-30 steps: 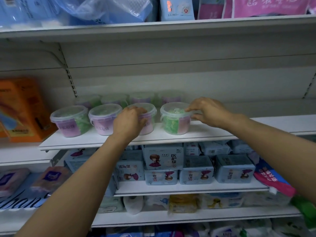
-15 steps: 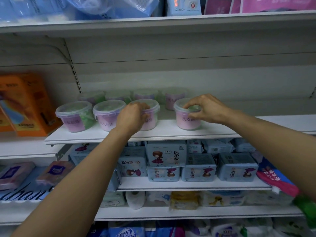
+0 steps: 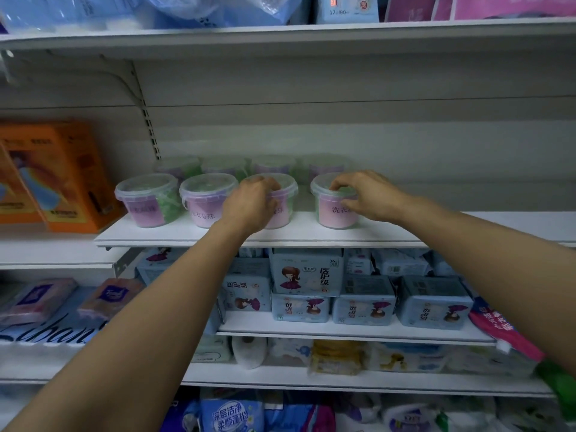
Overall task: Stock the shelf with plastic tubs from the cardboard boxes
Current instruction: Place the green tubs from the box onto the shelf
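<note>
Several clear plastic tubs with pink labels and green contents stand in two rows on the white shelf (image 3: 311, 235). My left hand (image 3: 249, 204) grips the third front tub (image 3: 282, 210) from the front, fingers curled over its lid. My right hand (image 3: 367, 196) grips the rightmost front tub (image 3: 333, 210), fingertips on the lid and thumb on its right side. Two more front tubs (image 3: 148, 201) (image 3: 205, 199) stand to the left, untouched. A back row of tubs (image 3: 224, 166) sits behind, dim and blurred. No cardboard box is in view.
An orange box (image 3: 56, 176) stands left of the tubs on a lower shelf section. The shelf right of my right hand is bare (image 3: 498, 222). Blue packs (image 3: 307, 271) fill the shelf below; an upper shelf (image 3: 280, 35) overhangs.
The rightmost tub was turned under my right hand so its pink label faces front, and it shifted slightly right. My left hand stayed on the third tub.
</note>
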`<action>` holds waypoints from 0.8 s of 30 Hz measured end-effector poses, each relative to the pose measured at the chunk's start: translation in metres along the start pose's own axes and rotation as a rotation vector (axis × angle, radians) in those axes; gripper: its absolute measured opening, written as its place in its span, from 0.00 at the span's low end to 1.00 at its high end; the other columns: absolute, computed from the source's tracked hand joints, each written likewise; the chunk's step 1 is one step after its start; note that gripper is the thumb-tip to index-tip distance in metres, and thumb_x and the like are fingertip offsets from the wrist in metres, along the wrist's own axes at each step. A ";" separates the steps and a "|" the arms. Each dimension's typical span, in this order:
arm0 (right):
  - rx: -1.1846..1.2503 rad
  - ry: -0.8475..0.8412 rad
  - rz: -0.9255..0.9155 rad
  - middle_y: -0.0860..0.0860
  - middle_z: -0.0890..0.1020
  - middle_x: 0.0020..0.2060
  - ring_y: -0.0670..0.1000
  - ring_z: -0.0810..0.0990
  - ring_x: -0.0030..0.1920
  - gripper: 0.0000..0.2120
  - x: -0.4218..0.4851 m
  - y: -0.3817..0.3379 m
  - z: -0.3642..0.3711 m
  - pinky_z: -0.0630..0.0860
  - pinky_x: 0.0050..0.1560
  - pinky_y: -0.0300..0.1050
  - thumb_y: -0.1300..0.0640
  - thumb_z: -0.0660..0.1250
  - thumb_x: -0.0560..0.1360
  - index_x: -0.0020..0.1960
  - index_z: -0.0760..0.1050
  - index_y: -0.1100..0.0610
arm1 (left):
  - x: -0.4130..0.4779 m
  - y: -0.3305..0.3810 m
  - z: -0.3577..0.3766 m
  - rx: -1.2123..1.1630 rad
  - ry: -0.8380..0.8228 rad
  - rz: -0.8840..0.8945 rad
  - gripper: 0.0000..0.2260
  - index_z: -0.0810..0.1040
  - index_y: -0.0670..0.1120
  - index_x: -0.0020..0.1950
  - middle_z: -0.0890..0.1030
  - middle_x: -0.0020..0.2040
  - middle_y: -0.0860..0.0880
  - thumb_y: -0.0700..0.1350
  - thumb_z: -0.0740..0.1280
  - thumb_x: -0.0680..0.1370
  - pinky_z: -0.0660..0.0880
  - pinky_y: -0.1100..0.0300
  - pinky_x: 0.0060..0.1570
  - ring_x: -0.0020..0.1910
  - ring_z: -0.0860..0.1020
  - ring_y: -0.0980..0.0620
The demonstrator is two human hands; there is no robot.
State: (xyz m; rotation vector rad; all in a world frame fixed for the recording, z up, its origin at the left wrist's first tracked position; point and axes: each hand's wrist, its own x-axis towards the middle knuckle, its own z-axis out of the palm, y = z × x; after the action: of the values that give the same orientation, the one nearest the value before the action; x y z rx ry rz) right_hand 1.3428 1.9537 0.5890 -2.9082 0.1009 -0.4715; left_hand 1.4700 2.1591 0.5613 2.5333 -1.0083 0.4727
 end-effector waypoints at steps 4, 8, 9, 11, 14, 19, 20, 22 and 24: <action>-0.051 0.027 0.011 0.51 0.78 0.62 0.56 0.75 0.60 0.18 -0.007 -0.014 -0.001 0.74 0.57 0.52 0.59 0.68 0.73 0.63 0.75 0.51 | -0.019 0.007 -0.013 0.008 0.007 -0.012 0.20 0.70 0.48 0.70 0.72 0.67 0.46 0.47 0.66 0.78 0.72 0.50 0.61 0.64 0.72 0.46; -0.088 0.206 -0.030 0.48 0.74 0.65 0.53 0.73 0.63 0.21 -0.030 -0.033 0.004 0.71 0.56 0.48 0.56 0.65 0.75 0.67 0.71 0.48 | -0.069 0.013 -0.027 -0.025 0.112 -0.005 0.19 0.70 0.50 0.69 0.73 0.65 0.49 0.51 0.64 0.78 0.75 0.53 0.48 0.59 0.75 0.48; -0.095 0.226 -0.054 0.47 0.74 0.66 0.52 0.73 0.63 0.21 -0.037 -0.040 0.008 0.71 0.56 0.48 0.55 0.64 0.75 0.67 0.70 0.47 | -0.085 0.013 -0.029 -0.025 0.125 -0.026 0.20 0.69 0.52 0.70 0.74 0.64 0.50 0.52 0.64 0.78 0.74 0.53 0.45 0.58 0.76 0.49; -0.102 0.230 -0.091 0.47 0.74 0.66 0.52 0.73 0.64 0.21 -0.054 -0.057 0.014 0.71 0.55 0.49 0.54 0.63 0.76 0.68 0.69 0.47 | -0.116 0.008 -0.031 -0.025 0.147 -0.064 0.20 0.69 0.53 0.69 0.75 0.62 0.51 0.54 0.64 0.78 0.75 0.54 0.43 0.57 0.76 0.50; -0.128 0.212 -0.116 0.49 0.75 0.61 0.53 0.75 0.59 0.21 -0.077 -0.084 0.024 0.72 0.47 0.48 0.49 0.63 0.77 0.68 0.67 0.48 | -0.162 -0.005 -0.034 -0.029 0.153 -0.104 0.21 0.69 0.53 0.69 0.76 0.59 0.51 0.55 0.65 0.77 0.78 0.49 0.44 0.57 0.76 0.49; -0.108 0.111 -0.194 0.49 0.72 0.65 0.53 0.72 0.62 0.26 -0.090 -0.139 0.049 0.72 0.52 0.50 0.43 0.61 0.77 0.72 0.60 0.47 | -0.226 -0.046 -0.045 0.029 0.102 -0.194 0.24 0.65 0.55 0.72 0.75 0.64 0.52 0.58 0.63 0.77 0.78 0.50 0.42 0.58 0.77 0.50; -0.098 0.073 -0.208 0.49 0.71 0.65 0.53 0.72 0.63 0.26 -0.089 -0.152 0.056 0.73 0.52 0.51 0.43 0.61 0.77 0.72 0.58 0.47 | -0.238 -0.058 -0.048 0.033 0.079 -0.211 0.24 0.64 0.55 0.72 0.75 0.64 0.52 0.58 0.63 0.77 0.78 0.50 0.43 0.57 0.77 0.50; -0.083 -0.010 -0.246 0.49 0.69 0.67 0.53 0.70 0.65 0.27 -0.086 -0.181 0.074 0.72 0.53 0.50 0.43 0.60 0.78 0.74 0.56 0.47 | -0.262 -0.085 -0.054 0.046 0.026 -0.246 0.25 0.63 0.55 0.73 0.75 0.64 0.53 0.59 0.63 0.78 0.77 0.52 0.42 0.55 0.78 0.51; -0.066 -0.079 -0.287 0.49 0.67 0.69 0.53 0.69 0.67 0.28 -0.082 -0.213 0.096 0.71 0.55 0.50 0.44 0.60 0.78 0.74 0.56 0.47 | -0.289 -0.117 -0.060 0.063 -0.016 -0.299 0.25 0.63 0.56 0.72 0.76 0.63 0.53 0.59 0.63 0.77 0.78 0.51 0.44 0.54 0.79 0.50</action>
State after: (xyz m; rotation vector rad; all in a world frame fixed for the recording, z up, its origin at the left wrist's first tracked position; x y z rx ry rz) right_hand 1.3041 2.1875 0.5170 -3.0146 -0.3226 -0.4020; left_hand 1.3435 2.4334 0.4625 2.6858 -0.6109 0.4022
